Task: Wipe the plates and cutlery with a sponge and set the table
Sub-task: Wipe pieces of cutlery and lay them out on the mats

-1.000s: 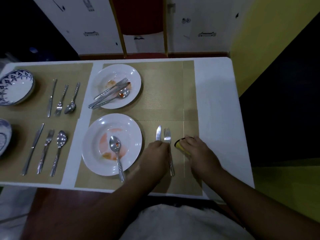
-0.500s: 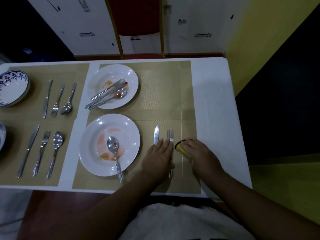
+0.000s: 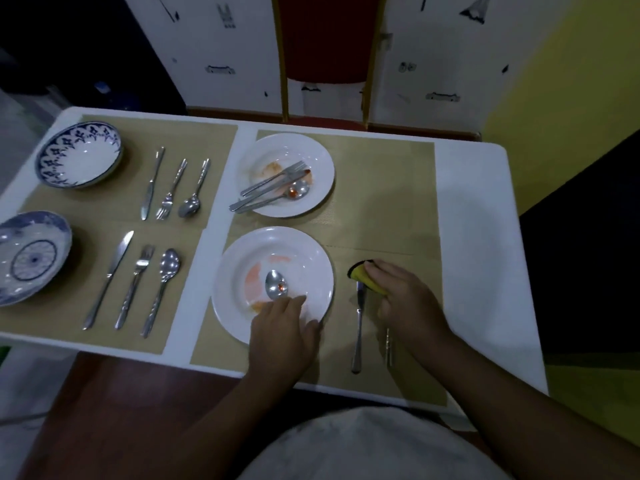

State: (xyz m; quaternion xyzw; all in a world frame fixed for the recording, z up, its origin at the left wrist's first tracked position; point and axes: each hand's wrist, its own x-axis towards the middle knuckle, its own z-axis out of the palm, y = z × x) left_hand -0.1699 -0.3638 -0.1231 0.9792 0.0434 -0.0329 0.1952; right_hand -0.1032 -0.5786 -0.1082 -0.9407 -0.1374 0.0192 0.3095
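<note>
Yellow sponge (image 3: 362,277) sits clamped in right hand (image 3: 408,303); left hand (image 3: 282,336) covers spoon (image 3: 275,285) handle, grip unclear.

Single head-worn wide-angle view, close above the near edge of the table (image 3: 478,237), angled forward and down

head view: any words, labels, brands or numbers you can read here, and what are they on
None can be read.
The white wall: small black marks, drawings rather than letters as far as I can tell.
The blue-patterned plates: ornament only.
The yellow sponge in the right hand: no label visible.
</note>
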